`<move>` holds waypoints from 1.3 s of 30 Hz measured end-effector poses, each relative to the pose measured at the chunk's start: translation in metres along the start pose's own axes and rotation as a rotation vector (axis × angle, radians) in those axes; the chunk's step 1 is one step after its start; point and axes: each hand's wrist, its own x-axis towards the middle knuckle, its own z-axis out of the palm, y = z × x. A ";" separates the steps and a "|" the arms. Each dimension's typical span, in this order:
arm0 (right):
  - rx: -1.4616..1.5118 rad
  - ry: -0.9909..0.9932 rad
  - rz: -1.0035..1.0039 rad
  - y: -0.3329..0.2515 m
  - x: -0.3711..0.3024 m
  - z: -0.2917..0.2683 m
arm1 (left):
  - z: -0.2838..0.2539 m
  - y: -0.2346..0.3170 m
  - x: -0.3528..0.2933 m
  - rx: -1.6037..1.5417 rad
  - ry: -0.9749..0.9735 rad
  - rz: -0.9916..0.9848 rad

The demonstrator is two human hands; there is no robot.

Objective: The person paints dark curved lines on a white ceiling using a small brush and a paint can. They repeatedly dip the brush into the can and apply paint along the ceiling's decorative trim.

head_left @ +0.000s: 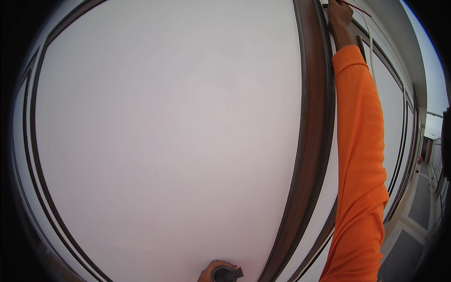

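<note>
My right arm, in an orange sleeve, reaches up to the top right of the picture. There my right hand [341, 18] is closed on a slim paintbrush with a red handle [361, 9], beside the dark edge of the brown wooden trim [315, 94]. A small dark tip shows left of the fingers, but what it touches is too small to tell. At the bottom edge my left hand [207, 271] is wrapped round a small dark cup [225, 274]. The inside of the cup looks dark; its lower part is cut off by the frame.
A large white wall panel [169, 131] framed in dark brown trim fills most of the view. A pale cable [371, 51] hangs right of my forearm. Further right, a long walkway with grey floor panels [419, 202] runs into the distance.
</note>
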 end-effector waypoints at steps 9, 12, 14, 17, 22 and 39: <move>0.005 0.058 -0.092 0.009 0.002 -0.003 | 0.002 0.006 0.000 -0.064 0.025 -0.075; -0.072 -0.007 -0.044 0.000 -0.004 -0.004 | 0.000 0.003 -0.002 -0.015 0.034 -0.046; -0.165 0.000 -0.019 -0.003 -0.005 -0.005 | 0.002 -0.002 -0.006 -0.029 0.046 -0.074; -0.068 0.054 -0.049 0.000 -0.006 -0.006 | 0.004 -0.006 -0.009 -0.096 0.046 -0.129; -0.068 0.026 -0.058 -0.001 -0.007 -0.004 | -0.001 -0.001 -0.003 -0.070 0.028 -0.041; -0.148 0.081 -0.119 0.009 0.003 -0.004 | -0.001 -0.003 -0.005 -0.077 -0.011 -0.072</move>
